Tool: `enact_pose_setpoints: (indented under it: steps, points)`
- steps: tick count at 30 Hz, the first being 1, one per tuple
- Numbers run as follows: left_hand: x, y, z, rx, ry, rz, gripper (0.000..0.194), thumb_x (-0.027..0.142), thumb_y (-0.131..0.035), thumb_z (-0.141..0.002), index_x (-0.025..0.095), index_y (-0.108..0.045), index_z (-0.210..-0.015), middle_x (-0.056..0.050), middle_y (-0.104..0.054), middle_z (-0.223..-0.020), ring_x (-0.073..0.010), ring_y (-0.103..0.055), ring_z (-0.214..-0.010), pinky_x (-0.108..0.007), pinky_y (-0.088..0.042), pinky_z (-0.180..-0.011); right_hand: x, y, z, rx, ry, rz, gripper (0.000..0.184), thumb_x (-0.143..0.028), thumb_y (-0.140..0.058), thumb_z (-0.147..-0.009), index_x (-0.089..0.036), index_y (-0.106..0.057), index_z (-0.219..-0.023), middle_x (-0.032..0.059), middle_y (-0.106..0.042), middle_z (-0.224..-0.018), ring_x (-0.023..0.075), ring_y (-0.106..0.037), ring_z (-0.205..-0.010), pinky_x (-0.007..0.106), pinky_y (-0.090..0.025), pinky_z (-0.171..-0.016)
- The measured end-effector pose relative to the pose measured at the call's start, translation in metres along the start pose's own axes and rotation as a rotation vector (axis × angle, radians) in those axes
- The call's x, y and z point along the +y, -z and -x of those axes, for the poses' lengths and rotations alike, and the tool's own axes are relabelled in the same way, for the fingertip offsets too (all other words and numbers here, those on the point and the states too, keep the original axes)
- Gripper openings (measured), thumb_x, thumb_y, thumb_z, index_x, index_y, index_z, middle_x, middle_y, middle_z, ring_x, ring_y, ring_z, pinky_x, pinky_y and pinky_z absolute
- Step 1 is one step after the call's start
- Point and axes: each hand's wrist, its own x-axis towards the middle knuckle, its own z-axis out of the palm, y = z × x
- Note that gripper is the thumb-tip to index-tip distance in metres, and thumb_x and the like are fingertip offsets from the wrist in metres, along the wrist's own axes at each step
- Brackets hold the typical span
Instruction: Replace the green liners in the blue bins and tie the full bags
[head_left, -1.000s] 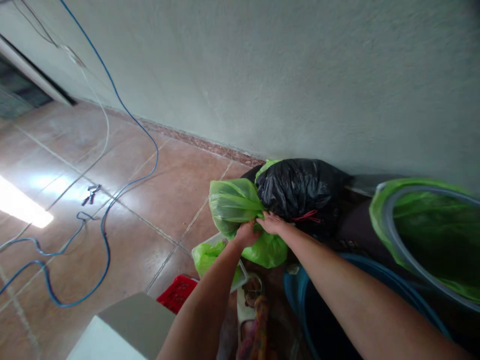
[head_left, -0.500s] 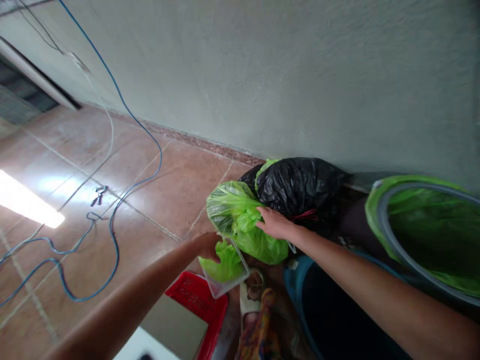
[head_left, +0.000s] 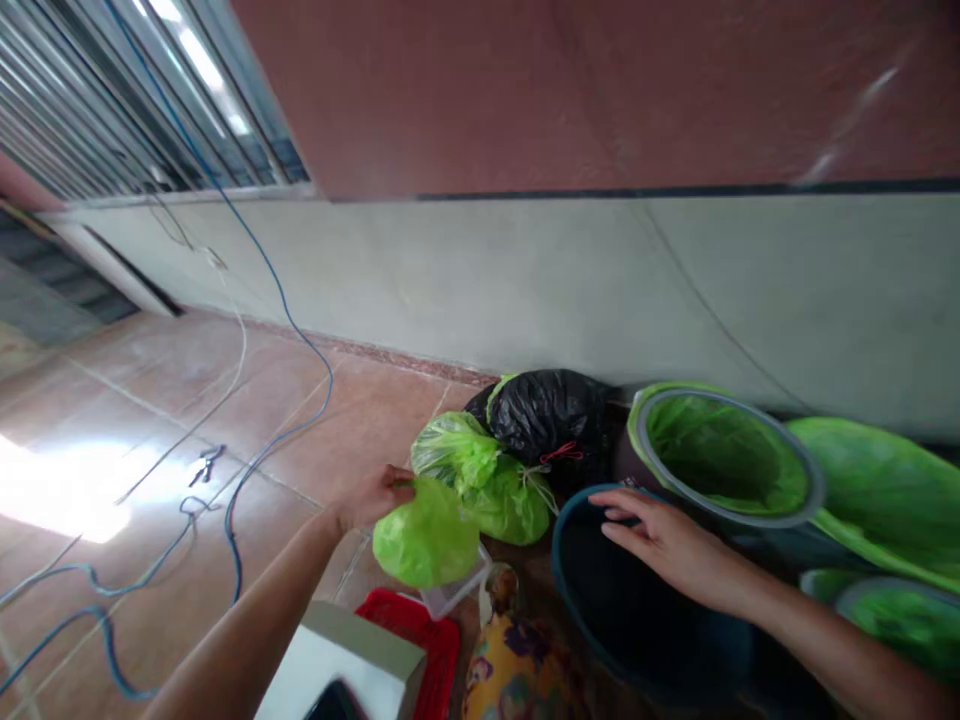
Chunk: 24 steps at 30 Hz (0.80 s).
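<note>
My left hand [head_left: 381, 497] is closed on the edge of a light green plastic bag [head_left: 426, 540], which hangs over a clear plastic container [head_left: 457, 588]. Fingers apart and with nothing in them, my right hand [head_left: 652, 535] is over the rim of a dark blue bin [head_left: 564, 560]. Between the hands a knotted green bag [head_left: 514, 505] rests on the floor. Behind it a full black bag [head_left: 551, 410] leans by the wall.
A grey-rimmed bin [head_left: 720, 450] with a green liner stands at the right, near another green-lined bin [head_left: 885, 490]. A red basket [head_left: 439, 640] and a white box [head_left: 322, 665] are in front. A blue cable [head_left: 259, 460] runs across the tiled floor, near pliers [head_left: 207, 465].
My left hand has lifted the light green bag up out of the clear container. My right hand has left the knotted green bag and moved right, over the blue bin. The view has tilted up.
</note>
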Motion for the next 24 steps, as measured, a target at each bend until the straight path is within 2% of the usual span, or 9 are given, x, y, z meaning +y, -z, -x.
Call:
enact_pose_setpoints:
  steps: [2,5,7,10,12,14,17,20,24]
  points:
    - [0.034,0.02,0.024,0.057,-0.118,0.385,0.026,0.03,-0.055,-0.075,0.018,-0.073,-0.09,-0.004,-0.073,-0.083,-0.0182,-0.065,-0.073,-0.028,-0.051,-0.068,0.001,0.011,0.027,0.036,-0.045,-0.15,0.05,-0.051,-0.054,-0.087,-0.022,-0.06,-0.128,0.0116,-0.066,-0.12,0.0271,-0.062,-0.109,0.042,-0.05,-0.095]
    - [0.09,0.021,0.048,0.24,-0.242,0.771,0.021,0.03,-0.066,-0.068,0.017,-0.072,-0.083,-0.002,-0.072,-0.077,-0.0157,-0.063,-0.068,-0.025,-0.049,-0.066,-0.003,0.02,0.058,0.106,-0.025,-0.335,0.057,-0.054,-0.061,-0.082,-0.021,-0.058,-0.129,0.0141,-0.06,-0.129,0.0286,-0.058,-0.117,0.044,-0.046,-0.1]
    - [0.128,0.005,0.054,0.254,-0.298,0.953,0.02,0.027,-0.068,-0.064,0.016,-0.071,-0.081,-0.001,-0.072,-0.075,-0.0145,-0.062,-0.065,-0.024,-0.049,-0.065,-0.008,0.023,0.074,0.133,0.017,-0.456,0.062,-0.054,-0.065,-0.08,-0.022,-0.055,-0.132,0.0148,-0.055,-0.136,0.0283,-0.056,-0.121,0.045,-0.044,-0.103]
    - [0.184,-0.03,0.056,0.158,-0.34,1.177,0.024,0.024,-0.068,-0.063,0.015,-0.07,-0.086,-0.002,-0.072,-0.075,-0.0165,-0.065,-0.067,-0.027,-0.051,-0.069,-0.015,0.028,0.093,0.175,0.059,-0.644,0.075,-0.054,-0.069,-0.077,-0.026,-0.044,-0.141,0.0152,-0.049,-0.143,0.0276,-0.052,-0.125,0.048,-0.04,-0.107]
    - [0.217,-0.056,0.055,0.099,-0.361,1.294,0.027,0.023,-0.068,-0.063,0.015,-0.069,-0.089,-0.003,-0.073,-0.079,-0.0191,-0.068,-0.073,-0.029,-0.052,-0.073,-0.013,0.032,0.103,0.264,0.064,-0.758,0.082,-0.054,-0.071,-0.074,-0.028,-0.037,-0.145,0.0145,-0.047,-0.145,0.0276,-0.05,-0.129,0.049,-0.038,-0.108]
    - [0.245,-0.081,0.056,0.02,-0.365,1.377,0.032,0.022,-0.068,-0.063,0.014,-0.069,-0.093,-0.005,-0.074,-0.085,-0.0217,-0.069,-0.081,-0.031,-0.053,-0.078,-0.007,0.039,0.11,0.373,0.045,-0.876,0.08,-0.053,-0.072,-0.074,-0.029,-0.039,-0.143,0.0119,-0.05,-0.143,0.0273,-0.05,-0.128,0.048,-0.041,-0.106]
    - [0.271,-0.113,0.054,-0.092,-0.308,1.445,0.033,0.025,-0.068,-0.066,0.013,-0.068,-0.097,-0.007,-0.074,-0.09,-0.0238,-0.07,-0.087,-0.033,-0.053,-0.082,0.007,0.051,0.115,0.472,0.021,-1.128,0.06,-0.048,-0.071,-0.076,-0.025,-0.054,-0.129,0.0095,-0.061,-0.131,0.0266,-0.059,-0.118,0.042,-0.049,-0.099]
    - [0.276,-0.145,0.042,-0.133,-0.232,1.456,0.031,0.028,-0.067,-0.068,0.012,-0.069,-0.095,-0.009,-0.074,-0.089,-0.0242,-0.07,-0.089,-0.034,-0.053,-0.084,0.021,0.063,0.119,0.558,-0.02,-1.365,0.04,-0.036,-0.076,-0.072,-0.019,-0.066,-0.107,0.0108,-0.073,-0.108,0.0271,-0.069,-0.097,0.039,-0.056,-0.087]
    - [0.265,-0.185,0.018,0.054,-0.101,1.429,0.023,0.026,-0.071,-0.067,0.014,-0.069,-0.085,-0.007,-0.073,-0.081,-0.0218,-0.07,-0.084,-0.032,-0.053,-0.08,0.038,0.078,0.133,0.786,-0.126,-1.452,0.021,-0.019,-0.077,-0.064,-0.017,-0.07,-0.084,0.0083,-0.076,-0.083,0.0245,-0.072,-0.075,0.036,-0.06,-0.074]
